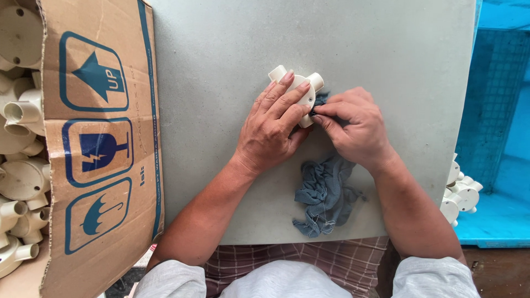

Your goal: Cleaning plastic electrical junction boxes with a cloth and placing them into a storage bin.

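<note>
A cream plastic junction box (302, 88) with short round outlets lies on the grey tabletop (221, 60). My left hand (273, 124) rests flat over it, fingers spread across its round top. My right hand (356, 127) pinches a blue-grey rag (326, 193) against the box's right side. The rest of the rag trails down from under my right palm toward the table's near edge.
An open cardboard box (99, 143) at the left holds several more cream junction boxes (19, 176). More of these fittings (461, 193) sit past the table's right edge, by a blue crate (497, 138). My lap is below the table's near edge.
</note>
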